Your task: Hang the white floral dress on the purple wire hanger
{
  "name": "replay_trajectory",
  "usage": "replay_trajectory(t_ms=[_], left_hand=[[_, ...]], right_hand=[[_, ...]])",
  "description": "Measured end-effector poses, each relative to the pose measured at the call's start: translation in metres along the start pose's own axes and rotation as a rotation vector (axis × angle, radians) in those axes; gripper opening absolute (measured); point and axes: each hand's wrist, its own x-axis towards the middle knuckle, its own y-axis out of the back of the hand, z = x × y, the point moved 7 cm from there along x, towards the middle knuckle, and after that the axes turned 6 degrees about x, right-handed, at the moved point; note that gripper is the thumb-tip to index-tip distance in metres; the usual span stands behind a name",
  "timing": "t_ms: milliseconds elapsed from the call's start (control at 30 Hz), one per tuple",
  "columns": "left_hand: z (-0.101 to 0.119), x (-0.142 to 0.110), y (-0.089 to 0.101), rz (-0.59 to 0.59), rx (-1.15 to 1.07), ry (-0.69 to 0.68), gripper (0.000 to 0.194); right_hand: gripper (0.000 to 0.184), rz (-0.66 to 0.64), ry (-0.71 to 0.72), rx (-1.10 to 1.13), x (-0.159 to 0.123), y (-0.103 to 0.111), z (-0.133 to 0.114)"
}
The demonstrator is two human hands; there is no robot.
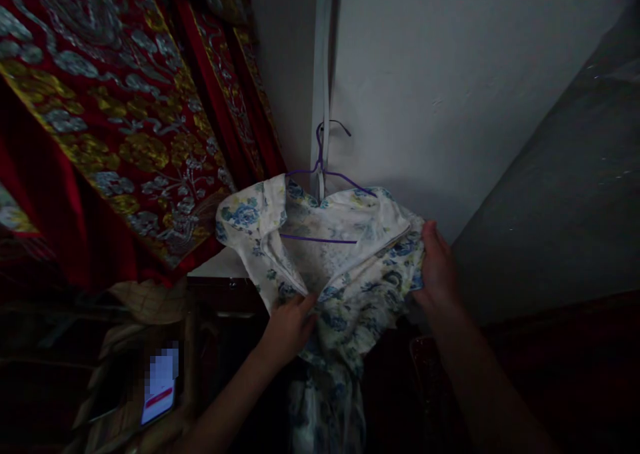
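A white garment with blue flowers (345, 274) hangs on a purple wire hanger (323, 174), whose hook sits on a white strip in the wall corner. My left hand (290, 327) pinches the front edge of the garment near its middle. My right hand (437, 267) grips the garment's right shoulder edge, fingers wrapped round the cloth. The lower part of the garment drops into the dark below.
Red cloth with gold and silver embroidery (115, 121) hangs at the left. A white wall (450, 74) stands behind, with a grey slanted surface (560, 194) at the right. A lit phone screen (160, 384) lies at the lower left among pale fabric on dark furniture.
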Motion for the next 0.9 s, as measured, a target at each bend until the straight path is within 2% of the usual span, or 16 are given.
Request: replay_trajectory(t_ms=[67,133,200,233,267,300,333,400,433,467,533,667,800,867,900], left_hand=[[-0.002,-0.007,-0.012,0.034,-0.075,0.043,0.031],[0.000,-0.018,-0.020,0.113,-0.214,0.052,0.029],[0.005,-0.031,-0.024,0.225,-0.394,0.061,0.031],[0.008,-0.038,-0.026,0.279,-0.485,0.070,0.031],[0.011,-0.043,-0.028,0.320,-0.568,0.084,0.032],[0.015,-0.048,-0.030,0.345,-0.639,0.097,0.032],[0.020,-0.052,-0.031,0.351,-0.700,0.105,0.033],[0.029,-0.056,-0.032,0.330,-0.800,0.111,0.034],[0.032,-0.057,-0.031,0.319,-0.845,0.116,0.034],[0.034,-0.058,-0.029,0.317,-0.883,0.124,0.034],[0.036,-0.059,-0.025,0.329,-0.943,0.138,0.032],[0.037,-0.063,-0.024,0.405,-1.097,0.224,0.034],[0.041,-0.061,-0.033,0.464,-1.398,0.352,0.042],[0.041,-0.051,-0.026,0.484,-1.488,0.356,0.042],[0.040,-0.043,-0.015,0.505,-1.504,0.343,0.044]], right_hand=[[0.040,0.059,0.054,-0.029,0.004,0.012,0.005],[0.037,0.181,0.237,-0.124,-0.008,0.035,0.008],[0.039,0.335,0.449,-0.251,-0.046,0.063,0.019],[0.034,0.408,0.447,-0.269,-0.070,0.078,0.035],[0.025,0.447,0.387,-0.306,-0.094,0.088,0.055],[0.018,0.427,0.306,-0.356,-0.117,0.093,0.077],[0.015,0.330,0.226,-0.402,-0.138,0.091,0.099],[0.021,0.000,0.095,-0.425,-0.172,0.067,0.137],[0.026,-0.062,0.078,-0.441,-0.185,0.058,0.147],[0.032,-0.103,0.078,-0.448,-0.193,0.049,0.151],[0.038,-0.093,0.115,-0.465,-0.195,0.038,0.147],[0.025,-0.207,0.086,-0.443,-0.176,0.026,0.135],[0.022,-0.248,0.052,-0.418,-0.171,0.029,0.135],[0.025,-0.256,0.048,-0.417,-0.173,0.032,0.142],[0.027,-0.252,0.051,-0.431,-0.173,0.034,0.146]])
